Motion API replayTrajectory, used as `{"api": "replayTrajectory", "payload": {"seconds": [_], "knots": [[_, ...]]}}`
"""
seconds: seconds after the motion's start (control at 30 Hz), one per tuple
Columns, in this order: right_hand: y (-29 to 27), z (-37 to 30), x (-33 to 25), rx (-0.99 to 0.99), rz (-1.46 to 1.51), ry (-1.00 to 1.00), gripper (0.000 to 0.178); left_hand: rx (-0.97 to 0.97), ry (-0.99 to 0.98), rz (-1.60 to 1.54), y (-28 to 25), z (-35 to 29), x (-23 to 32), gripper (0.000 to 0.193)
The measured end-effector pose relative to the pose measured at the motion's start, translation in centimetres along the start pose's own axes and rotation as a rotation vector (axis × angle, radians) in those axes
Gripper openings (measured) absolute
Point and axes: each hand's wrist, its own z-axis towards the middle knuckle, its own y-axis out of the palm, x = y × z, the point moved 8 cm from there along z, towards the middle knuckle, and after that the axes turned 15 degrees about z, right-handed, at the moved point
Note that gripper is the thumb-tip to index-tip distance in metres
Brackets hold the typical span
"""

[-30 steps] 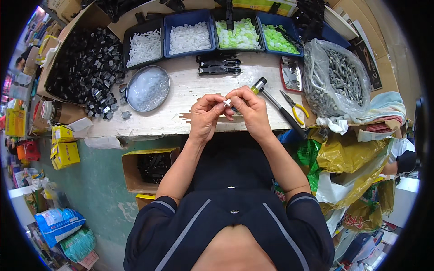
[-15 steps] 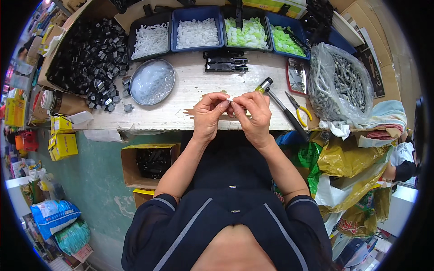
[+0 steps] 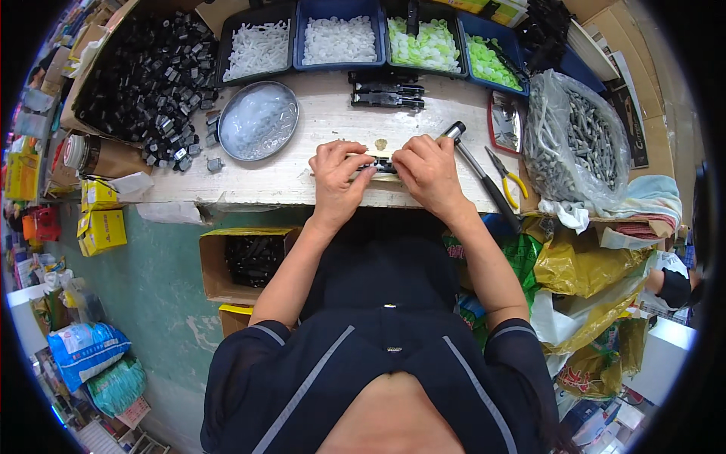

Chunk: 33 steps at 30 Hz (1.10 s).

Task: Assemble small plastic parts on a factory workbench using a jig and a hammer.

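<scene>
At the near edge of the pale workbench (image 3: 340, 125), my left hand (image 3: 336, 181) closes its fingers on one end of a slim black plastic part (image 3: 384, 163). My right hand (image 3: 428, 172) pinches the other end, its fingertips bunched together. The part lies low at the bench top, partly hidden by my fingers. Beyond it rest similar black plastic parts (image 3: 388, 99). Just right of my right hand lies a hammer (image 3: 475, 163) with a black grip. Yellow-handled pliers (image 3: 514, 189) are beside it.
A round metal dish (image 3: 293, 129) of translucent pieces sits left. Small motors (image 3: 162, 83) fill a box at far left. Bins of white pins (image 3: 259, 51), white pieces (image 3: 340, 41) and green pieces (image 3: 425, 44) line the back. A clear bag (image 3: 578, 136) of grey parts stands right.
Both hands have lowered to the bench and moved apart. Earlier they pinched a tiny white piece together; now they hold the black plastic part. The view has shifted slightly.
</scene>
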Motion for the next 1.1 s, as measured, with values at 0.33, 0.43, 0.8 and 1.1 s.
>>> {"api": "replayTrajectory", "payload": {"seconds": [0.33, 0.43, 0.8, 1.1], "knots": [[2.5, 0.8, 0.3, -0.224, -0.003, -0.032, 0.005, -0.048, 0.039, 0.032, 1.4, -0.2, 0.3, 0.009], [2.9, 1.1, 0.6, -0.249, 0.055, -0.037, 0.003, -0.045, 0.036, 0.023, 1.6, 0.0, 0.1, 0.009], [4.4, 0.4, 2.7, -0.331, 0.064, 0.084, 0.018, -0.034, 0.126, 0.047, 2.9, 0.4, 0.1, 0.015], [4.0, -0.7, 1.9, -0.232, 0.022, 0.154, 0.019, -0.196, -0.027, 0.063, 3.3, 0.4, -0.5, 0.022]]}}
